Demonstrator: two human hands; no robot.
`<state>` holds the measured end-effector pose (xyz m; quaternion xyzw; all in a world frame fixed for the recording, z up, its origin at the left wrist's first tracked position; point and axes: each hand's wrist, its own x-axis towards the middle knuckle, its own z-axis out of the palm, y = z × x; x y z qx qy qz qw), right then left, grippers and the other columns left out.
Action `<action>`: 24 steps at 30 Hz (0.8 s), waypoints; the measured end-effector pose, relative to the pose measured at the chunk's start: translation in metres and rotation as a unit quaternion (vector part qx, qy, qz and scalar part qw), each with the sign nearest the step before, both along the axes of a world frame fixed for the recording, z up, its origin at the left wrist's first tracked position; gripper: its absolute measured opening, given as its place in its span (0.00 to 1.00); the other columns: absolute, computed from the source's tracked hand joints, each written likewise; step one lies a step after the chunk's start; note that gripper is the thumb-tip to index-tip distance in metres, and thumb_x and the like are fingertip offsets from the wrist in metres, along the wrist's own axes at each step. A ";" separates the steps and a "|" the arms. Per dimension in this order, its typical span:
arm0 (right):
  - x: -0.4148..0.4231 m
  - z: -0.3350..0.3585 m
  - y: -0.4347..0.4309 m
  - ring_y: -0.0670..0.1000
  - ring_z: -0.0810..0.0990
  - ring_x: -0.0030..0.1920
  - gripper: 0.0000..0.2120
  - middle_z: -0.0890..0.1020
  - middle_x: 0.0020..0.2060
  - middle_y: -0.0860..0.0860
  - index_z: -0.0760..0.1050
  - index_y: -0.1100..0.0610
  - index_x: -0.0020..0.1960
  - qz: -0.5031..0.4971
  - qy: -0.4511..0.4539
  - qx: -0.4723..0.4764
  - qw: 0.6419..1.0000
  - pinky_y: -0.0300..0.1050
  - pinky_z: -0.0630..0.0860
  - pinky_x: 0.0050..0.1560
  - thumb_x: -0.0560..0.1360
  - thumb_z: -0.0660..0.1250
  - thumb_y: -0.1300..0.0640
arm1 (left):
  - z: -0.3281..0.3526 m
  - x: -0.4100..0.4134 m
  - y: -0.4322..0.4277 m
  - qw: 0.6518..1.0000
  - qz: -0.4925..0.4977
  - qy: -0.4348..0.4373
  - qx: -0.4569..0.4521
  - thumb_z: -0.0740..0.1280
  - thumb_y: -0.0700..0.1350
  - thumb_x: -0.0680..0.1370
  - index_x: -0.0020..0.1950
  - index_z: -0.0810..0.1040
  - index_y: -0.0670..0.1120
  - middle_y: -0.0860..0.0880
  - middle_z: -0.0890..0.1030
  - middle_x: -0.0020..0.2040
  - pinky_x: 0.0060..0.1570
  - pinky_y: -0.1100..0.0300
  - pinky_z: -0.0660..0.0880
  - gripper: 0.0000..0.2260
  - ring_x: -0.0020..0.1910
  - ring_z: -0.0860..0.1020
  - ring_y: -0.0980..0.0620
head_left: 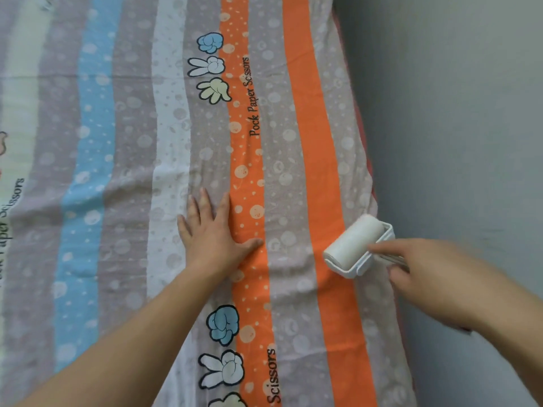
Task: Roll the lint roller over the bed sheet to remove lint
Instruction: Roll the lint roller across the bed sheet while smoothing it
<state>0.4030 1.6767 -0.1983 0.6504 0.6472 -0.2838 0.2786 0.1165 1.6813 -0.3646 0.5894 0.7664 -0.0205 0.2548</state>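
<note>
Lint roller [354, 245], white, on striped bed sheet [132, 142]; right hand [435, 277] seemingly holds it.

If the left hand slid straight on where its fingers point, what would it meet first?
Nothing solid, it seems: the left hand lies flat on the striped bed sheet, and only more sheet with printed cartoon hands shows ahead.

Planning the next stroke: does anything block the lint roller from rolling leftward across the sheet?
Yes: the left hand lies flat on the bed sheet, left of the lint roller. Nothing else visible does.
</note>
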 end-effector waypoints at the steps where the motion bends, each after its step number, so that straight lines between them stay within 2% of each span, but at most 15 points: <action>1: -0.009 0.003 0.009 0.48 0.80 0.46 0.22 0.79 0.59 0.43 0.66 0.30 0.66 0.003 0.030 0.032 0.999 0.47 0.78 0.45 0.76 0.57 0.51 | 0.000 0.001 -0.001 1.000 0.012 0.002 -0.007 0.69 0.75 0.67 0.82 0.40 0.59 0.48 0.33 0.81 0.76 0.37 0.34 0.55 0.79 0.30 0.44; 4: -0.061 -0.016 0.046 0.55 0.77 0.58 0.21 0.78 0.62 0.47 0.69 0.38 0.68 -0.014 0.153 0.152 0.976 0.51 0.76 0.55 0.78 0.58 0.54 | -0.003 0.002 -0.003 1.000 0.022 -0.002 -0.012 0.69 0.75 0.65 0.81 0.38 0.58 0.49 0.31 0.81 0.75 0.35 0.33 0.57 0.79 0.29 0.44; 6: -0.103 -0.046 0.078 0.58 0.76 0.60 0.21 0.78 0.62 0.51 0.70 0.43 0.68 -0.007 0.204 0.167 0.965 0.48 0.74 0.52 0.77 0.58 0.58 | -0.008 0.001 -0.002 0.999 0.031 -0.005 -0.016 0.70 0.75 0.65 0.81 0.34 0.54 0.50 0.30 0.81 0.75 0.35 0.32 0.61 0.78 0.29 0.45; 8: -0.139 -0.077 0.107 0.60 0.76 0.58 0.18 0.79 0.58 0.54 0.71 0.49 0.64 0.003 0.222 0.158 0.962 0.47 0.69 0.45 0.76 0.58 0.59 | -0.013 0.000 -0.001 0.999 0.043 -0.003 -0.033 0.70 0.75 0.64 0.80 0.29 0.51 0.52 0.28 0.80 0.74 0.35 0.31 0.64 0.78 0.27 0.47; 10: -0.163 -0.098 0.126 0.61 0.76 0.58 0.17 0.77 0.59 0.57 0.71 0.52 0.63 0.010 0.211 0.145 0.967 0.47 0.67 0.45 0.76 0.58 0.60 | -0.017 0.000 0.001 0.998 0.047 0.001 -0.052 0.69 0.76 0.63 0.78 0.26 0.49 0.52 0.25 0.78 0.73 0.36 0.29 0.66 0.76 0.25 0.48; 13: -0.166 -0.116 0.134 0.60 0.75 0.61 0.19 0.76 0.62 0.57 0.70 0.52 0.67 0.041 0.185 0.142 0.971 0.47 0.68 0.48 0.76 0.58 0.61 | -0.023 -0.002 0.002 0.998 0.041 -0.001 -0.056 0.67 0.77 0.63 0.78 0.25 0.49 0.52 0.23 0.77 0.73 0.36 0.28 0.66 0.75 0.23 0.48; 16: -0.148 -0.123 0.120 0.60 0.77 0.57 0.15 0.78 0.58 0.57 0.73 0.51 0.60 0.057 0.189 0.155 0.968 0.46 0.68 0.45 0.75 0.59 0.61 | -0.025 -0.004 0.001 0.998 0.040 -0.012 -0.044 0.67 0.78 0.63 0.79 0.26 0.49 0.53 0.24 0.78 0.73 0.37 0.27 0.65 0.75 0.23 0.49; 20: -0.114 -0.118 0.083 0.61 0.78 0.58 0.22 0.79 0.60 0.57 0.70 0.48 0.67 0.072 0.164 0.141 0.974 0.50 0.75 0.51 0.75 0.60 0.60 | -0.022 -0.004 -0.008 0.999 0.036 -0.036 -0.005 0.68 0.76 0.65 0.81 0.31 0.50 0.53 0.28 0.79 0.73 0.41 0.26 0.63 0.76 0.25 0.51; 24: -0.083 -0.107 0.051 0.61 0.78 0.58 0.27 0.78 0.60 0.57 0.65 0.44 0.72 0.084 0.142 0.125 0.978 0.51 0.75 0.54 0.75 0.60 0.59 | -0.017 -0.008 -0.015 0.999 0.012 -0.039 0.001 0.69 0.76 0.64 0.81 0.32 0.50 0.53 0.29 0.80 0.74 0.43 0.27 0.63 0.77 0.26 0.51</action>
